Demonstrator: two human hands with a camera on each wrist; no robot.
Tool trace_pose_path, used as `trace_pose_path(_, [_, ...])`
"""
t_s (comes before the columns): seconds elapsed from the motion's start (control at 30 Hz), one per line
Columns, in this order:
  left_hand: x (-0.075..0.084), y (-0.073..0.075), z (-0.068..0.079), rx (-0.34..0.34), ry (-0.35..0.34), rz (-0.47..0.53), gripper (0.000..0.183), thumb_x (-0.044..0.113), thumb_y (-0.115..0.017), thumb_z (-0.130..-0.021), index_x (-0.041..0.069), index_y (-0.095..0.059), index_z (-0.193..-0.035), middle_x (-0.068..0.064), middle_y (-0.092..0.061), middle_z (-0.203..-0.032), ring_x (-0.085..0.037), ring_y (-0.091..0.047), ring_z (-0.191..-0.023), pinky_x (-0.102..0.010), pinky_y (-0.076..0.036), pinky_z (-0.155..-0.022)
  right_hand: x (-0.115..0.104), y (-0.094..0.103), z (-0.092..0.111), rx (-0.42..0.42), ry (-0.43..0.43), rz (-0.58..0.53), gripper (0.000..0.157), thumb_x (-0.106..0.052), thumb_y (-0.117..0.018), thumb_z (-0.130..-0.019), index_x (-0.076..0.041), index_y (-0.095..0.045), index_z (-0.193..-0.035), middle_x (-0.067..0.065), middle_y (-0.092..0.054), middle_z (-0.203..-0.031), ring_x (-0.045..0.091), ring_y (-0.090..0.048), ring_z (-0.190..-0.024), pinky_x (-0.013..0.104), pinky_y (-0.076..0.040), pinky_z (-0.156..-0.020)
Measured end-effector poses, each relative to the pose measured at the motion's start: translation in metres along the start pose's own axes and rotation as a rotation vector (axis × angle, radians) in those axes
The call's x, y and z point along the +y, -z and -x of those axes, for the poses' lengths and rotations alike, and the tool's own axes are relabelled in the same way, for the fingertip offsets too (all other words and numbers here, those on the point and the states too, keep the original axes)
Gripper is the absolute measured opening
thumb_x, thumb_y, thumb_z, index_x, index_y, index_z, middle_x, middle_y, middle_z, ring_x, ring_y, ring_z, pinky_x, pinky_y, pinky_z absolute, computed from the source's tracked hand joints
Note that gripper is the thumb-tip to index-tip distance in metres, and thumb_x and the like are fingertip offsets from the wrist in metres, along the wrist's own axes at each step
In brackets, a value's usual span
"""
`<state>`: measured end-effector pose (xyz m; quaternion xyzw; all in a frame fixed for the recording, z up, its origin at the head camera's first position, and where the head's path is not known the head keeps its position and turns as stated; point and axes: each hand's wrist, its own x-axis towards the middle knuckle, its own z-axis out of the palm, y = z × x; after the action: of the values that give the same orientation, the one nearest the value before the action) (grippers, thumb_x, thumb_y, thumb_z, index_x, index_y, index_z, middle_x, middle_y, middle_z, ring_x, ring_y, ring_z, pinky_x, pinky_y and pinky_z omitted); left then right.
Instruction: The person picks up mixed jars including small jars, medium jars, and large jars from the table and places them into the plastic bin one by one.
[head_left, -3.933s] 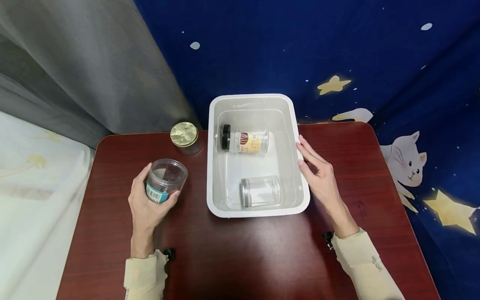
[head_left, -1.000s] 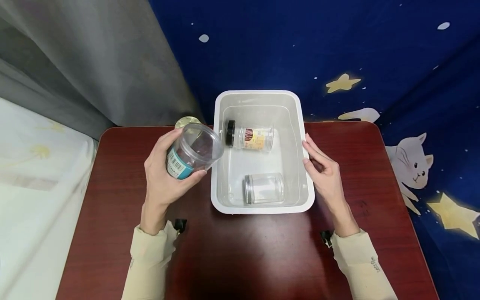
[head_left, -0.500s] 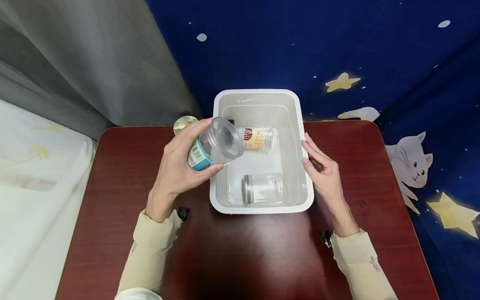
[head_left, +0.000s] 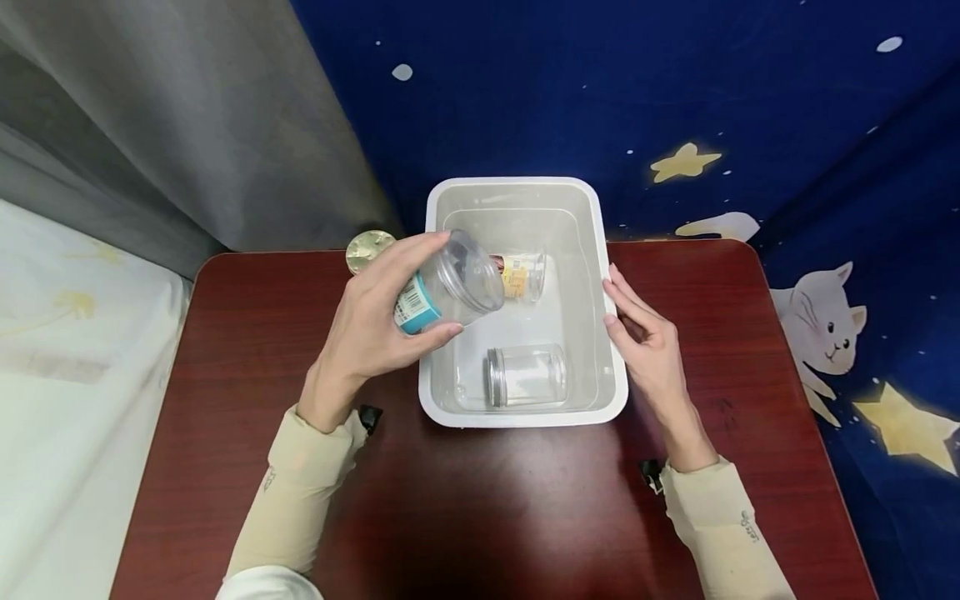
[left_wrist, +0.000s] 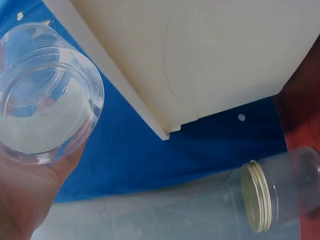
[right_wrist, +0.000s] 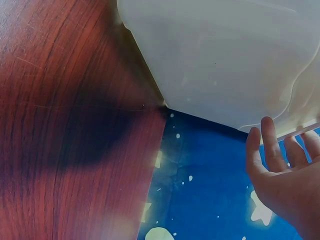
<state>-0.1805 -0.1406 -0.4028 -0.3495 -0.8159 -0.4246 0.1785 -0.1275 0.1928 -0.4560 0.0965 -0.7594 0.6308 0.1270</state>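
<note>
My left hand [head_left: 375, 321] grips a clear plastic jar [head_left: 462, 279] with a teal barcode label. The jar is tilted, its mouth end toward the right, above the left side of a white plastic tub [head_left: 525, 418]. In the left wrist view the jar's clear base [left_wrist: 45, 115] faces the camera. My right hand [head_left: 651, 354] touches the tub's right rim with mostly straight fingers. Inside the tub a clear jar with a silver lid [head_left: 528, 375] lies on its side. Behind the held jar lies another jar with a yellow label [head_left: 521, 275]; its black lid is hidden.
A jar with a gold lid [head_left: 368, 248] stands left of the tub near the table's back edge, partly covered by my left hand. The dark red table [head_left: 480, 508] ends at a grey curtain [head_left: 210, 125] and a blue star-patterned curtain [head_left: 525, 92].
My left hand has carried the teal-labelled jar from the table's left side rightward over the tub and tilted it further. My right hand stays at the tub's right rim.
</note>
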Motion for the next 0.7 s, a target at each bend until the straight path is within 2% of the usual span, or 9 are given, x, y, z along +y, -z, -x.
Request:
trace_pose_path(0.23, [-0.001,-0.008,-0.008,-0.024,-0.039,0.018,0.085,0.037,-0.084,-0.071,0.012,-0.052,-0.145,-0.001,-0.054,-0.143,-0.020,-0.052,-0.128,-0.037,-0.040,-0.106,0.001,-0.001,-0.001,0.004,0.003,0.010,0.041,0.018,-0.058,-0.089,0.013,-0.057,-0.129,0.026,-0.047,-0.144,0.026,-0.048,-0.134,0.021,-0.045,-0.098])
trace_pose_path(0.43, [-0.001,-0.014,-0.007,-0.017,-0.040,0.044,0.084,0.035,-0.085,-0.071,0.011,-0.053,-0.144,-0.004,-0.055,-0.142,-0.021,-0.052,-0.128,-0.037,-0.039,-0.107,0.000,-0.001,0.000,0.003,0.003,0.012,0.041,0.017,-0.059,-0.089,0.012,-0.057,-0.129,0.027,-0.047,-0.143,0.026,-0.048,-0.134,0.020,-0.045,-0.097])
trace_pose_path(0.7, [0.000,-0.028,-0.009,-0.059,-0.068,0.033,0.083,0.039,-0.084,-0.073,0.011,-0.052,-0.145,-0.003,-0.054,-0.142,-0.020,-0.050,-0.130,-0.036,-0.038,-0.108,0.006,0.000,0.001,0.004,0.007,-0.026,0.042,0.018,-0.058,-0.089,0.012,-0.058,-0.130,0.026,-0.047,-0.144,0.025,-0.048,-0.134,0.020,-0.044,-0.098])
